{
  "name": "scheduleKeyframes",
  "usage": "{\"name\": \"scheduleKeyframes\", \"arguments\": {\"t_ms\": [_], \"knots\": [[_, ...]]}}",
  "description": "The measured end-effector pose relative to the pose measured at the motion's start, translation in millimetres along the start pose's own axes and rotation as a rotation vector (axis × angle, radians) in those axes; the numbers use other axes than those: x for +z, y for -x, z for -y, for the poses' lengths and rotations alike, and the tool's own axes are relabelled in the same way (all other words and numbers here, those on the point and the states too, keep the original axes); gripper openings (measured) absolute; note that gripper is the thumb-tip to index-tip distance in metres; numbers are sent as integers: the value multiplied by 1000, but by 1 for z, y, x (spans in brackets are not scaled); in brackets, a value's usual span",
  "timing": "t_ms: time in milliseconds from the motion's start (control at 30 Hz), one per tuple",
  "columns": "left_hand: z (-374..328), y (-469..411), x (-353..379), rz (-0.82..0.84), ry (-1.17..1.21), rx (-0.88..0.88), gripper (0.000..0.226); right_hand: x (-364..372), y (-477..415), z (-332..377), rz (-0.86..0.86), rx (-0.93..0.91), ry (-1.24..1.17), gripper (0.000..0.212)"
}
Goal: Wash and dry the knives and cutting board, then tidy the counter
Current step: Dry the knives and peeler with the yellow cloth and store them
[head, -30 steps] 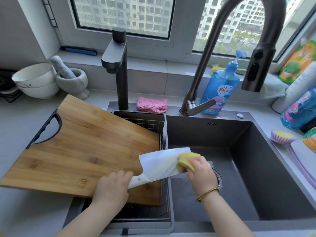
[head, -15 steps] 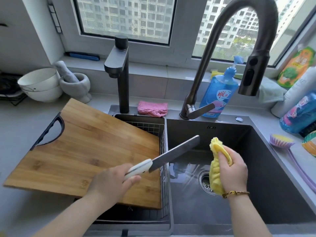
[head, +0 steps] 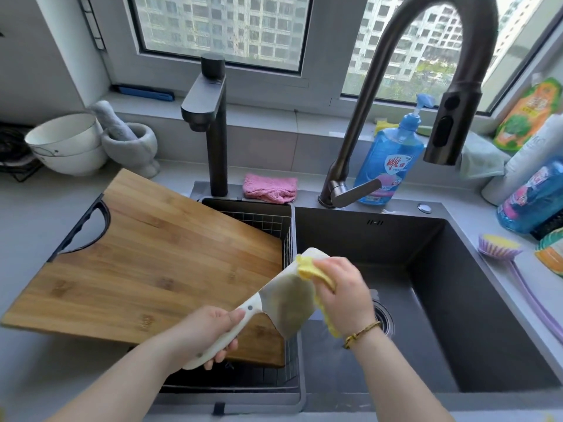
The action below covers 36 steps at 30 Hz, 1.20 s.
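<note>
Over the dark sink [head: 457, 300] in the grey bench [head: 30, 376], the knife [head: 289, 303] is clasped in the left hand [head: 210, 333], a yellow cloth [head: 307, 268] pinched against it by the right hand [head: 344, 296].

Honey-brown bamboo cutting board [head: 152, 269], banded with darker grain and edged by a black handle, against a charcoal-grey sink [head: 380, 236]. The knife [head: 289, 303] has a cream-white handle and a dull silver blade; the cloth [head: 307, 268] is bright yellow. Also seen: a pink rag [head: 269, 188], a translucent blue soap bottle [head: 387, 159] (its label red, white and lilac), white bowls [head: 65, 141] with thin dark line markings, a pale grey stone mortar [head: 131, 144], and a lilac brush [head: 499, 246] with a yellow head.
</note>
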<state>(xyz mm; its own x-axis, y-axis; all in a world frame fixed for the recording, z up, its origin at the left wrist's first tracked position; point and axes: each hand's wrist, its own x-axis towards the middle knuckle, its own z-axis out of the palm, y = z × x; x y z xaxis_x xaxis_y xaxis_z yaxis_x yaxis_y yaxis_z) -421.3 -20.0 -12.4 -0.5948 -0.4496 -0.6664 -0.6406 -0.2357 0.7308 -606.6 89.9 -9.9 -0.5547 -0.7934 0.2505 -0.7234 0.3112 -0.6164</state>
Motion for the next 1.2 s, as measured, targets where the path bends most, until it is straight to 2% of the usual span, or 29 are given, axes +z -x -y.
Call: {"name": "scheduleKeyframes", "arguments": {"t_ms": [67, 167, 233, 300, 433, 567, 700, 767, 900, 967, 1033, 1100, 1200], "knots": [[1, -4, 0, 14, 10, -18, 34, 19, 8, 14, 214, -68, 138, 31], [4, -9, 0, 17, 30, -50, 34, 38, 24, 20, 280, -264, 237, 34], [7, -11, 0, 22, 37, -59, 32, 35, 14, 21, 312, -203, 218, 31], [7, -13, 0, 20, 13, -52, 31, 27, -6, 6, 421, -25, 248, 33], [6, -15, 2, 5, -8, -55, 31, 15, -46, -24, 283, 102, 343, 31], [6, -19, 3, -14, -16, -85, 31, 21, -48, -22, 279, 173, 406, 30], [7, -22, 4, -20, -22, -91, 33, 31, -4, 13, 518, -92, 237, 33], [7, -23, 5, -14, -17, -79, 34, 25, 9, 11, 564, -183, 229, 34], [8, -24, 7, -11, -5, -68, 35, 12, -11, -19, 426, 78, 392, 31], [7, -23, 8, -7, -9, -80, 37, 15, -6, -4, 500, 46, 461, 31], [6, -23, 8, -6, -11, -86, 37, 24, 14, 12, 575, -28, 364, 32], [7, -23, 8, -8, -7, -83, 37, 22, 26, 19, 567, -69, 255, 32], [7, -23, 9, -19, -8, -78, 39, 14, 7, -4, 473, 81, 290, 31]]}}
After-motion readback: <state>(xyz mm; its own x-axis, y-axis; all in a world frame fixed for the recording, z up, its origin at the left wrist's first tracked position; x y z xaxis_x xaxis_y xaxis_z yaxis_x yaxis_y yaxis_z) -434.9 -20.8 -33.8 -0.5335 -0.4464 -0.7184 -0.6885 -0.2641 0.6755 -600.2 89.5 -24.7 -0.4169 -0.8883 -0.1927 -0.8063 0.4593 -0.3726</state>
